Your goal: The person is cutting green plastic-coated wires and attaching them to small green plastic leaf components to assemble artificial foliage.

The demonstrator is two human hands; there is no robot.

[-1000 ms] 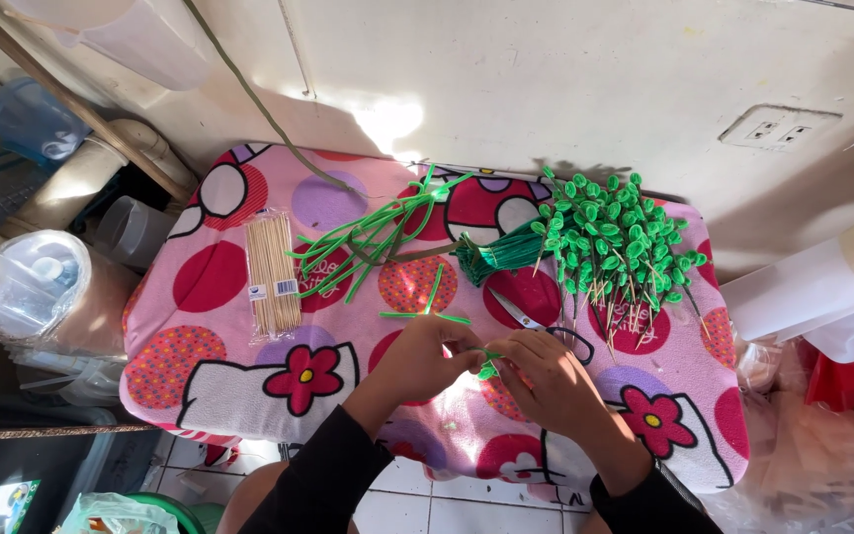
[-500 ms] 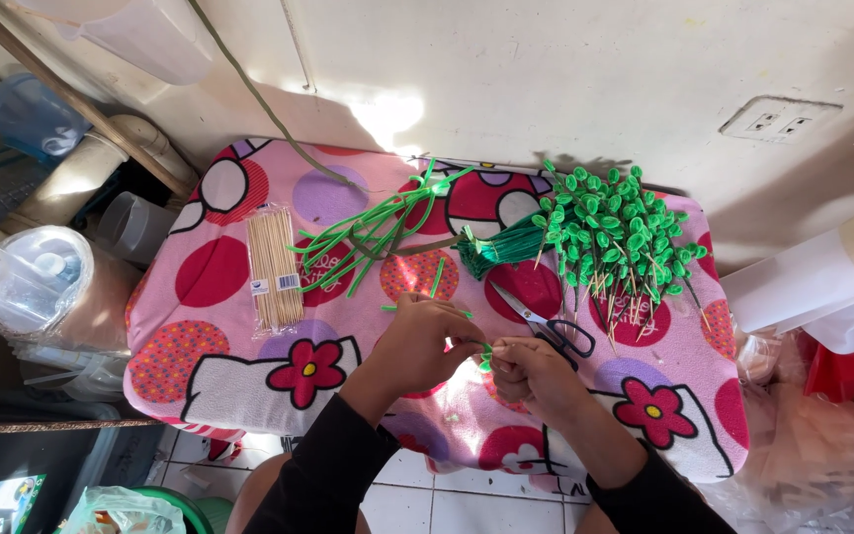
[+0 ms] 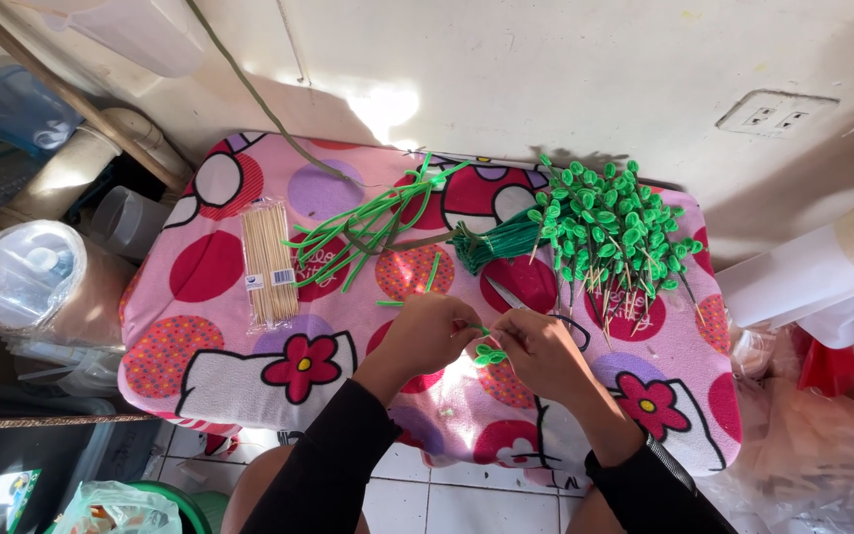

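On a pink table [image 3: 249, 386] by a wall, both hands meet near its front edge. Left hand [image 3: 430, 334] and right hand [image 3: 536, 351] pinch a green leaf [image 3: 489, 353]: light, bendy, best held by its stem.

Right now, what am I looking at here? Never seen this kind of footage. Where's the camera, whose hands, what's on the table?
There is no machine: a person works with bare hands, filmed by one camera worn on the head and looking down. The left hand and right hand meet over a table under a pink patterned cloth, pinching a small green leaf piece between them. On the cloth lie a pack of wooden skewers, loose green stems, a pile of finished green leaf sticks and scissors, partly hidden behind the right hand.
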